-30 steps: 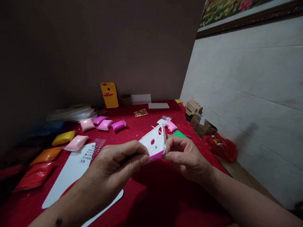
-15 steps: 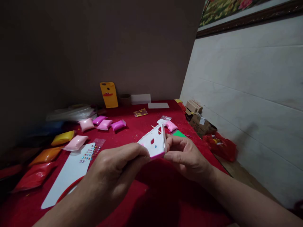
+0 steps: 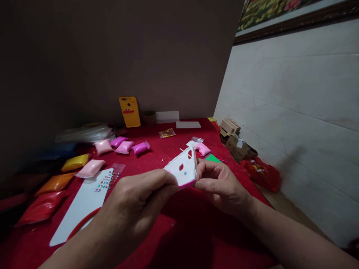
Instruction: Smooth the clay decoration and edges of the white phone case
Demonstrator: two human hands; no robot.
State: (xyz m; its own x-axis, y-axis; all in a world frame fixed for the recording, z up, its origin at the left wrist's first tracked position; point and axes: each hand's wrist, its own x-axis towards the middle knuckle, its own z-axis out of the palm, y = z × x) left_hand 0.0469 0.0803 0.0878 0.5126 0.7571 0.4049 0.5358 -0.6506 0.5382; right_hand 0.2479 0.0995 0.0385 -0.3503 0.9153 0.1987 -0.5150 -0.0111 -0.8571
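A white phone case [image 3: 175, 170] with a pink lower edge is held tilted above the red cloth, between both hands. It shows a camera cutout at the top right, a second hole near its middle and a small blue gem. My left hand [image 3: 140, 200] pinches the case's left and lower part, with thumb and forefinger closed on it. On the other side, my right hand [image 3: 221, 185] has its thumb and fingers closed on the right edge. The left hand hides part of the case.
On the red-covered table [image 3: 179, 231], a white board [image 3: 80, 207] with a gem sheet [image 3: 105, 181] lies left, beside several coloured clay packets [image 3: 91, 169]. A yellow phone case [image 3: 129, 112] leans at the back. Cardboard boxes [image 3: 235, 144] stand to the right.
Almost nothing differs. Both hands keep their hold on the phone case, and the whole view has shifted very slightly.
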